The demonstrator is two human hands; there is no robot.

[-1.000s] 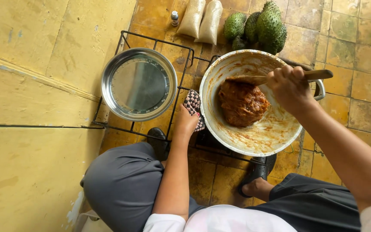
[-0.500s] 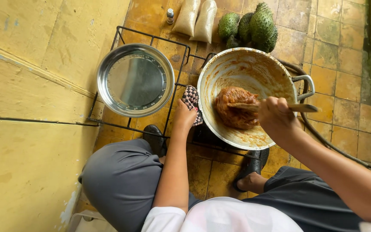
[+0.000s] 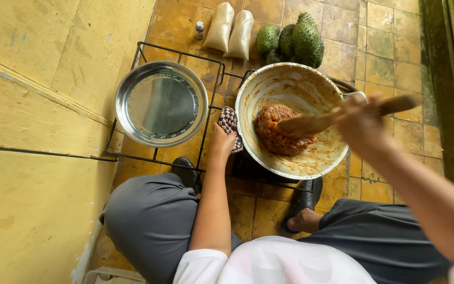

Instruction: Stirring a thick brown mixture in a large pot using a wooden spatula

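Wooden spoon (image 3: 316,122) gripped in right hand (image 3: 361,123), left hand (image 3: 222,143) clamping cloth (image 3: 229,122) on pan (image 3: 295,167)

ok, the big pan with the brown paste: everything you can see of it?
The big pan is a wide, round metal bowl, pale inside and smeared with brown streaks. It sits on a black wire rack over the tiled floor. A lump of brown paste lies at its bottom. The right hand works a wooden spoon into it; the left hand grips the near rim through a checked cloth.
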